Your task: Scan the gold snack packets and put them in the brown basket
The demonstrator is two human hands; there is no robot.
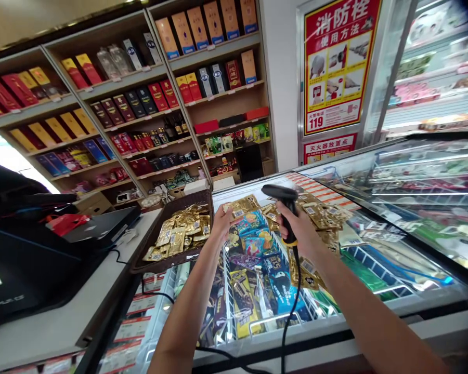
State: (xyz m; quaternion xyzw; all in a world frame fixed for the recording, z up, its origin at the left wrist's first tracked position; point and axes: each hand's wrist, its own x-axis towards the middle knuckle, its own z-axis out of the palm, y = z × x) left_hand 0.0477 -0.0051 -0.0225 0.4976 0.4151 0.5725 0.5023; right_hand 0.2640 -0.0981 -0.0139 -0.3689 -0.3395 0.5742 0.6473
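Note:
My right hand (299, 228) is wrapped round the handle of a black barcode scanner (280, 193), whose head points left and whose cable hangs down over the freezer glass. My left hand (221, 221) pinches the near left edge of a gold snack packet (245, 205), with its printed label facing up. Beyond and beside the scanner, several more gold packets (323, 214) lie in a loose pile on the glass. To the left, a dark brown woven basket (199, 199) holds many similar gold packets (183, 228).
Under the glass, the chest freezer (253, 340) shows wire baskets of wrapped ice creams. A grey counter (113, 291) with a black checkout machine (27, 259) stands at left. Shelves of boxed bottles (140, 98) line the back, beside a red fire-hydrant poster (337, 67).

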